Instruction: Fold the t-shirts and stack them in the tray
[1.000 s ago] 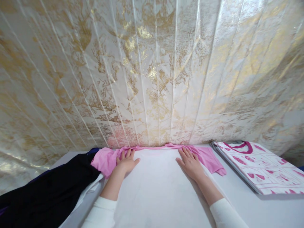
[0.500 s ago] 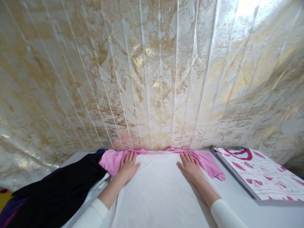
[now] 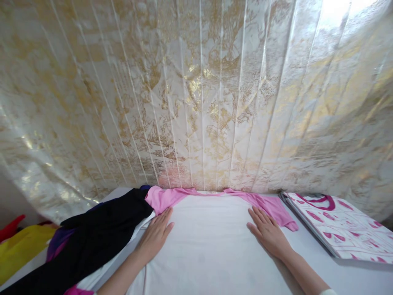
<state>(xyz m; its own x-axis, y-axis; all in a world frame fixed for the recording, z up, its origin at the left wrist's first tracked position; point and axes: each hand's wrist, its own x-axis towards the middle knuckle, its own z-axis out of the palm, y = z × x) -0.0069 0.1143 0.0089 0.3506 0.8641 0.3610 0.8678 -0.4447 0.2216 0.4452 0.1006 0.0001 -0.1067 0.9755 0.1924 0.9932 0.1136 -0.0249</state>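
Note:
A white T-shirt with pink sleeves and a pink neckline (image 3: 211, 233) lies spread face up before me, its neck toward the wall. My left hand (image 3: 156, 233) rests flat along its left side, just below the left pink sleeve, fingers stretched out. On the opposite side my right hand (image 3: 266, 230) lies flat too, its fingertips by the base of the right sleeve. Neither hand grips the cloth. The lower end of the shirt runs out of view at the bottom.
Dark clothes (image 3: 101, 229) lie heaped on the left, with a yellow garment (image 3: 27, 250) beyond them. A folded stack topped by a white and magenta printed shirt (image 3: 340, 225) sits on the right of the white table (image 3: 310, 262). A gold-patterned sheet (image 3: 202, 102) hangs behind.
Both hands have slid down from the shoulders toward me and moved farther apart, leaving the shirt smoother near the neck. The camera view has shifted a little to the left.

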